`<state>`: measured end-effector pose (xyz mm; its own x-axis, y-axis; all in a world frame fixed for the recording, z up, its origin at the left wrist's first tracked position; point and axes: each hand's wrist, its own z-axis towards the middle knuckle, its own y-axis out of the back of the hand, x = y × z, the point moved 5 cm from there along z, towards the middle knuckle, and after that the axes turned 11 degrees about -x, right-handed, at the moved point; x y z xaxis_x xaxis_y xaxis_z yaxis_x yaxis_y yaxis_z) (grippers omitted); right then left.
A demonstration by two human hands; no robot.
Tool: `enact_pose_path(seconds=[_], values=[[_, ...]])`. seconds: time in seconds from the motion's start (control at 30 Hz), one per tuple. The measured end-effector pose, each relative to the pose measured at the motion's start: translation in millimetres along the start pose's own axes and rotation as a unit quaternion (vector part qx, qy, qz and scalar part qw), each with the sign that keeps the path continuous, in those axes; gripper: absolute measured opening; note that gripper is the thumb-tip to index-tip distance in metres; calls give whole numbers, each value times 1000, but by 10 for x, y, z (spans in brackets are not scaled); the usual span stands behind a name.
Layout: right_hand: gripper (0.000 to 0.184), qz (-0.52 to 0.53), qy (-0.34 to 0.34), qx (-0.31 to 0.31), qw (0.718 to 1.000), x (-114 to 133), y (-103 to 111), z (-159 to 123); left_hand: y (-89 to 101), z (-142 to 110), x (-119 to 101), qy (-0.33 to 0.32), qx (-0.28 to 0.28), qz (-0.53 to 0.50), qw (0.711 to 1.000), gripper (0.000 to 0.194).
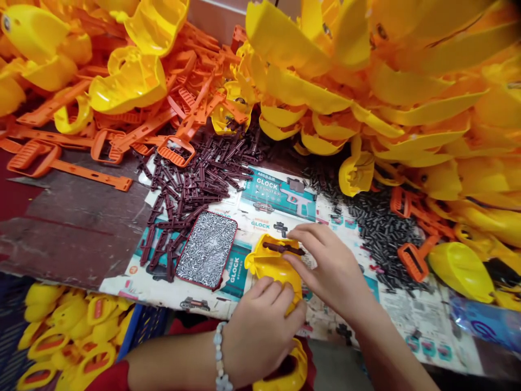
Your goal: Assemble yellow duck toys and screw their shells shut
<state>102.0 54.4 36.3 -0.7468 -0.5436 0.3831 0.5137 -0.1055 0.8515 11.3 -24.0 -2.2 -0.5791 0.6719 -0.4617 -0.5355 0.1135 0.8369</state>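
Here's the yellow shell (268,269) at the desk's (101,222) near edge, open side up, your left hand (260,320) curled on its near end, your right hand (321,258) pinching the brown strip (280,248) inside. Strip partly fitted, I'd judge; no second half covers it. Left of it, the tray (195,283) brims with silver pins (211,239); off the near-left corner, the blue crate (139,326) holds yellow pieces (73,320).

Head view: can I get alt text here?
The left hand holds a yellow shell; the right hand is at a brown strip inside it. Around lie a tray of silvery bits, brown strips, black pieces, orange handles and piled yellow shells.
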Motion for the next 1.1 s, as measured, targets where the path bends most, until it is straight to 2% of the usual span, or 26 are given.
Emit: enact_pose_path(seconds=[0.2, 0.3, 0.4, 0.47, 0.53, 0.57, 0.6, 0.63, 0.67, 0.73, 0.83, 0.93, 1.0, 1.1], values=[[29, 22, 85, -6, 996, 150, -30, 112, 53, 21, 10, 8, -1, 1, 1000, 32], [26, 39, 115, -18, 992, 168, -61, 108, 32, 29, -13, 8, 4, -3, 1000, 35], [21, 60, 127, -41, 989, 149, -71, 83, 26, 16, -41, 13, 0, 5, 1000, 27], [21, 61, 127, -47, 989, 121, -82, 65, 115, 3, -39, -16, -19, -4, 1000, 27], [24, 44, 126, -43, 990, 84, -87, 47, 338, -11, 35, -75, -57, -39, 995, 30], [26, 33, 127, -44, 990, 63, -79, 37, 496, -14, 126, -100, -78, -54, 990, 29], [29, 27, 128, -48, 990, 43, -61, 26, 675, 0, 294, -84, -103, -53, 990, 29], [32, 25, 129, -57, 990, 24, -33, 15, 882, 27, 548, -16, -148, -8, 989, 24], [33, 27, 128, -72, 989, 6, 2, 4, 1067, 61, 814, 41, -168, 55, 983, 22], [32, 41, 129, -104, 985, -15, 70, -21, 1326, 139, 1433, 210, -134, 158, 955, 21], [28, 58, 132, -130, 981, -17, 103, -53, 1513, 341, 2068, 288, -145, 196, 926, 33], [28, 64, 125, -131, 981, -6, 79, -66, 1501, 496, 2347, 323, -159, 182, 915, 36], [26, 70, 125, -137, 980, 9, 81, -66, 1530, 506, 2380, 343, -177, 155, 909, 35], [23, 88, 119, -147, 978, 5, 116, -58, 1710, 374, 2331, 370, -222, 87, 898, 35]])
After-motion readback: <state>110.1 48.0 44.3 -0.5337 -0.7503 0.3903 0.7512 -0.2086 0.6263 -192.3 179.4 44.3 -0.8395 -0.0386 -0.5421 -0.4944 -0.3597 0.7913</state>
